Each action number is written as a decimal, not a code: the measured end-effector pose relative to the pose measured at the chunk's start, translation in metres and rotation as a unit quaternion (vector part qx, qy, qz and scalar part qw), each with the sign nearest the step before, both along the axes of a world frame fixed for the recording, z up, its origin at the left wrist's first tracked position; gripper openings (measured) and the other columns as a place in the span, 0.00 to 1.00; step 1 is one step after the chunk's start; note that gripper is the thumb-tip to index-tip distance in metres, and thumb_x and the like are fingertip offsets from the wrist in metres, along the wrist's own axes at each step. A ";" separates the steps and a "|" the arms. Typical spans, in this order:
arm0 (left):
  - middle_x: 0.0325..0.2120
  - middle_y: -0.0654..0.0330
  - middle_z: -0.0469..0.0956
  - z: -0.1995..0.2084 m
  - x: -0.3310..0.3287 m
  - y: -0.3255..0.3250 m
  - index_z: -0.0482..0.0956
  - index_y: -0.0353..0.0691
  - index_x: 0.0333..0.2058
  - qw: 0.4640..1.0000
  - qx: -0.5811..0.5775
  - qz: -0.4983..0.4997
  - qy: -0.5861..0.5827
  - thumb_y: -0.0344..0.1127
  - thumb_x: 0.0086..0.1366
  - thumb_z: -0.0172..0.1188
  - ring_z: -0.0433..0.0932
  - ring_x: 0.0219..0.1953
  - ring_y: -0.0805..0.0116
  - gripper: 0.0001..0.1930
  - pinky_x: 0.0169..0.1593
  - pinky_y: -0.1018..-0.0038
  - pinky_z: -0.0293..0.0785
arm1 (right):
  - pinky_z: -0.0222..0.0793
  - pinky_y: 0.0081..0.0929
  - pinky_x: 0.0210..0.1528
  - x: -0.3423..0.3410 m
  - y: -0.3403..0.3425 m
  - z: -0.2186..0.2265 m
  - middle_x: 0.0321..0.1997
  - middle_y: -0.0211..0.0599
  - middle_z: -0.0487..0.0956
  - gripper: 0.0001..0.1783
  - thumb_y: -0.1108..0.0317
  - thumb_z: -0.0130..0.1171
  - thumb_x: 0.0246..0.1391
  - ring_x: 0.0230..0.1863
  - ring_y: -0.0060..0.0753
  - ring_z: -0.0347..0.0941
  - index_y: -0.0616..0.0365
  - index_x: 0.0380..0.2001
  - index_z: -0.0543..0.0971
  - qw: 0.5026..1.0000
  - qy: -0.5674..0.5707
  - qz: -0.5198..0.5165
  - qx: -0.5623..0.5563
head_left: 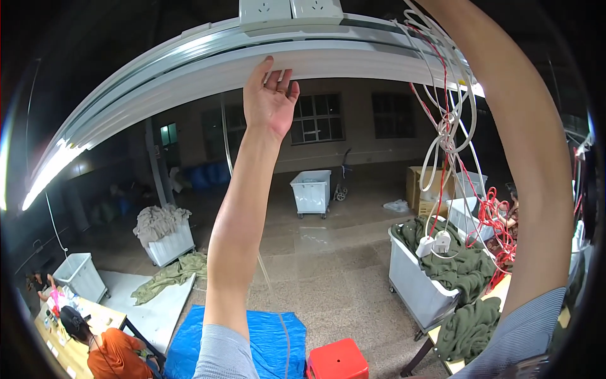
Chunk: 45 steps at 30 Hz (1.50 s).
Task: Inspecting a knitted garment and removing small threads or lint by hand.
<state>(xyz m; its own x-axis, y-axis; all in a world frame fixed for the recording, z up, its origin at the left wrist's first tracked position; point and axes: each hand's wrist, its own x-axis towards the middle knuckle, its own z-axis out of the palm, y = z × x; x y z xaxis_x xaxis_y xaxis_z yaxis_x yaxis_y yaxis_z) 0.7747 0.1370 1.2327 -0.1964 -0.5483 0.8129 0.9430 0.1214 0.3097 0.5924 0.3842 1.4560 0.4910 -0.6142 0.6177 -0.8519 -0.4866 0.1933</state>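
Head view: left hand [271, 104], fingers parted, reaches up by the light fixture [353, 61]; right hand's unseen, can't tell; best touch gently, avoiding dangling cables [449, 120].

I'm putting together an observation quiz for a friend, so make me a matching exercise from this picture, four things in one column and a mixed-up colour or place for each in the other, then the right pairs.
Column one
1. Left hand
2. Stool
3. Plastic sheet on the floor
4. Co-worker's top

Column two
A. Blue
B. Orange
C. Raised at the long white overhead fixture
D. Red

Right pairs: 1-C, 2-D, 3-A, 4-B.
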 end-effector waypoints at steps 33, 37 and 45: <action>0.68 0.54 0.77 0.017 -0.041 -0.122 0.78 0.46 0.67 0.940 -0.170 -0.275 0.110 0.60 0.66 0.58 0.74 0.70 0.52 0.36 0.76 0.43 0.62 | 0.69 0.49 0.32 0.072 -0.030 -0.023 0.31 0.53 0.86 0.29 0.52 0.60 0.74 0.26 0.45 0.76 0.70 0.28 0.85 0.946 0.023 -0.222 -0.237; 0.69 0.55 0.76 0.040 -0.036 -0.123 0.76 0.45 0.69 0.939 -0.179 -0.275 0.101 0.64 0.71 0.55 0.73 0.71 0.52 0.37 0.76 0.45 0.65 | 0.65 0.43 0.26 0.085 -0.035 -0.019 0.27 0.48 0.83 0.28 0.53 0.61 0.76 0.22 0.38 0.71 0.68 0.27 0.83 0.927 0.045 -0.288 -0.234; 0.62 0.58 0.83 0.049 -0.027 -0.141 0.80 0.44 0.65 0.928 -0.242 -0.263 0.107 0.62 0.76 0.55 0.80 0.64 0.55 0.32 0.66 0.53 0.79 | 0.66 0.33 0.26 0.086 -0.058 0.005 0.22 0.35 0.67 0.24 0.57 0.65 0.75 0.20 0.34 0.66 0.65 0.28 0.77 0.954 -0.090 -0.230 -0.170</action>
